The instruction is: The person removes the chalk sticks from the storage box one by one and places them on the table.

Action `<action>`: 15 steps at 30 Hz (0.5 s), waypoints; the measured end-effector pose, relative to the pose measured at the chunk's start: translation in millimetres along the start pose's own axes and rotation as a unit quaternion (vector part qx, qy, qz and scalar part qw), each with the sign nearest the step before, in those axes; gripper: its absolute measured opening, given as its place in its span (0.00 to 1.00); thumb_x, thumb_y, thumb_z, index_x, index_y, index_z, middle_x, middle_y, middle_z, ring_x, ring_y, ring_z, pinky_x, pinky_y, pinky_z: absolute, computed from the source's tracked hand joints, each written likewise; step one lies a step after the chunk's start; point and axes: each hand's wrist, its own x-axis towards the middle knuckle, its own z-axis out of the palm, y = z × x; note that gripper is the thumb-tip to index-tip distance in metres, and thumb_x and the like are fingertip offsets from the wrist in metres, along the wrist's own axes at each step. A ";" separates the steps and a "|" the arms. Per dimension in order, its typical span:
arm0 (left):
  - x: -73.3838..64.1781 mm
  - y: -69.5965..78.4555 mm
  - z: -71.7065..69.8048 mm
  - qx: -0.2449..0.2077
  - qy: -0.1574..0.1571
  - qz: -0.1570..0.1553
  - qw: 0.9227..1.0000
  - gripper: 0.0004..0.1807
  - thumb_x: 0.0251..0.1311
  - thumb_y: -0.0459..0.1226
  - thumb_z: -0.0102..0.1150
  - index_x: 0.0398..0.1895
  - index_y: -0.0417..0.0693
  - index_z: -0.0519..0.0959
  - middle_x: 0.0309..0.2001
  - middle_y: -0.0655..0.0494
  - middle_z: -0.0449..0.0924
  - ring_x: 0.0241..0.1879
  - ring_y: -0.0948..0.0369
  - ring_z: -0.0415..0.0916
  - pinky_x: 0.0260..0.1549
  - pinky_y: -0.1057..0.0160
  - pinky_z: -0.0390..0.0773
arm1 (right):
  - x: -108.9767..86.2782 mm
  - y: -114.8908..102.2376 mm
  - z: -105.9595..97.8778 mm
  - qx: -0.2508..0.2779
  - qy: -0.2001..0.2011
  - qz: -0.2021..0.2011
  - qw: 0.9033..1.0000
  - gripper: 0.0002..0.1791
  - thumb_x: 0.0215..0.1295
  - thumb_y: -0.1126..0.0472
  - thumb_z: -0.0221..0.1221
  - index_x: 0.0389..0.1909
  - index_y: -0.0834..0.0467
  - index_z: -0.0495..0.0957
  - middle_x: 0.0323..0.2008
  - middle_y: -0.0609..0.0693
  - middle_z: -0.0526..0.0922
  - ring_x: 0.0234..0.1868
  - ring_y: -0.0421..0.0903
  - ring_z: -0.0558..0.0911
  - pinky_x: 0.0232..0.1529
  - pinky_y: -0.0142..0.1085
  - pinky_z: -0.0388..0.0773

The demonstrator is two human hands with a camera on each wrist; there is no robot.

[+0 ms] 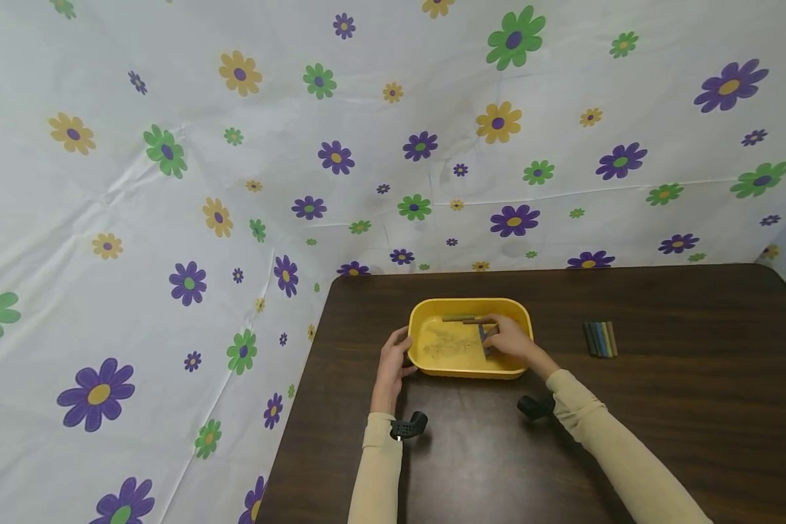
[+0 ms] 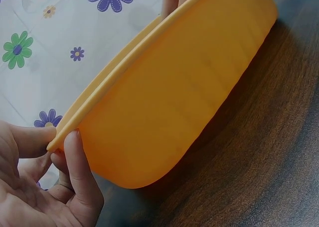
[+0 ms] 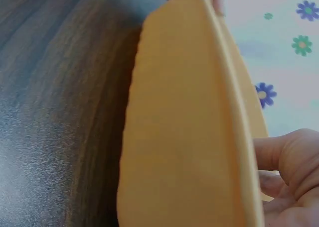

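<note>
A yellow plastic basin (image 1: 469, 373) stands on the dark table. At its left end my left hand (image 1: 391, 356) holds the rim, thumb above and fingers beneath it in the left wrist view. My right hand (image 1: 514, 340) reaches over the right end, its fingers down among slim chalk-like sticks. A blue stick (image 1: 481, 333) lies against the thumb side, and a brown stick (image 1: 473, 322) pokes out by the forefinger. Beyond is a greenish stick (image 1: 455, 318) along the far wall. The basin's wall hides the right fingertips in the right wrist view; I cannot tell whether they grip a stick.
Several coloured sticks (image 1: 600, 339) lie side by side on the table (image 1: 681, 393), right of the basin. Dusty marks cover the basin's floor. A white cloth (image 1: 380, 109) with flowers hangs behind and to the left. Each wrist bears a black camera (image 1: 409, 426).
</note>
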 end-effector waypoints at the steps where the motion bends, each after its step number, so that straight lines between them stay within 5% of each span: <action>1: -0.2 0.1 0.0 -0.001 0.000 -0.001 1.000 0.22 0.78 0.42 0.54 0.71 0.48 0.75 0.45 0.42 0.80 0.34 0.58 0.78 0.23 0.68 0.80 | -1.0 -0.9 -2.3 0.019 0.000 0.011 1.000 0.31 0.67 0.76 0.57 0.70 0.78 0.63 0.50 0.75 0.79 0.42 0.59 0.84 0.40 0.47 0.85; 6: 1.3 -1.1 -0.1 -0.002 0.001 -0.005 1.000 0.22 0.78 0.42 0.54 0.71 0.49 0.75 0.46 0.42 0.80 0.34 0.59 0.78 0.23 0.68 0.80 | -6.4 -5.6 -17.9 0.081 0.000 0.041 0.996 0.32 0.71 0.73 0.56 0.74 0.72 0.61 0.54 0.71 0.75 0.45 0.57 0.83 0.46 0.52 0.84; 15: 1.4 -1.8 -0.2 -0.003 0.003 -0.002 1.000 0.22 0.78 0.42 0.54 0.70 0.47 0.75 0.46 0.43 0.79 0.34 0.59 0.78 0.23 0.68 0.79 | -17.5 -3.3 -47.6 0.162 0.002 0.025 0.986 0.33 0.75 0.71 0.57 0.77 0.69 0.58 0.56 0.70 0.75 0.47 0.50 0.84 0.55 0.57 0.80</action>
